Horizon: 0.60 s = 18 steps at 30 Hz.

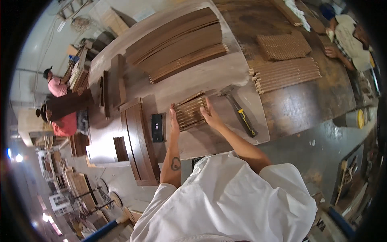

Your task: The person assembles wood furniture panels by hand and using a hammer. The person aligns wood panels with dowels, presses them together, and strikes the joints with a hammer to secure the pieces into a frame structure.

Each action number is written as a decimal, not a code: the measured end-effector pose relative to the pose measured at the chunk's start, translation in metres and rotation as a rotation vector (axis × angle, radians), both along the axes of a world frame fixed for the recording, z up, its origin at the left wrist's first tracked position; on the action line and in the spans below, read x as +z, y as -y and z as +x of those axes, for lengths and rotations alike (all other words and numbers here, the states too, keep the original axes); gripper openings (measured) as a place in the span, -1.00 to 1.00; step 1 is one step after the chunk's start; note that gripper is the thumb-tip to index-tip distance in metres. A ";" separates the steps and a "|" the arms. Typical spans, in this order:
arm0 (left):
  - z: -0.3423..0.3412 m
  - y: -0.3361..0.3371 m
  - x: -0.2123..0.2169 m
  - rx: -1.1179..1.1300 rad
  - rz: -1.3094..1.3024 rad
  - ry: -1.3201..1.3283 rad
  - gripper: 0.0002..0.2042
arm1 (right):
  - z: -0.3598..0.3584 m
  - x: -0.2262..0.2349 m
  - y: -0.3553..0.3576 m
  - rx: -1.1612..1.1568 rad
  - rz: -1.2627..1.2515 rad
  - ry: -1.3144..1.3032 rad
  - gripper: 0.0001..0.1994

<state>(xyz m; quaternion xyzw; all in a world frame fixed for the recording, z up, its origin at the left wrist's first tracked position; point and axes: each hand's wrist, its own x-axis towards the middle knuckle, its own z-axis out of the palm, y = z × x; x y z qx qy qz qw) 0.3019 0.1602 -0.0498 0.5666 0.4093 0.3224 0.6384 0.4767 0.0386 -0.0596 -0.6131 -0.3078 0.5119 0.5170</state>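
Wooden slats [190, 113] sit bunched on the bench [203, 146] between left hand [175, 122] and right hand [210, 115], both fairly flat with fingers extended, bracing opposite ends, seemingly to keep the pieces together. A hammer [240, 114] lies handle nearest the person, presumably for easy reach.

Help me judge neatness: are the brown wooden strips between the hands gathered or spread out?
Gathered: the brown wooden strips lie side by side between the left hand and right hand, though the farthest strip slants.
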 end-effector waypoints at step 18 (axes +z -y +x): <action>0.012 0.040 0.016 0.081 0.040 -0.083 -0.28 | 0.074 0.025 -0.039 -0.015 0.132 0.247 -0.27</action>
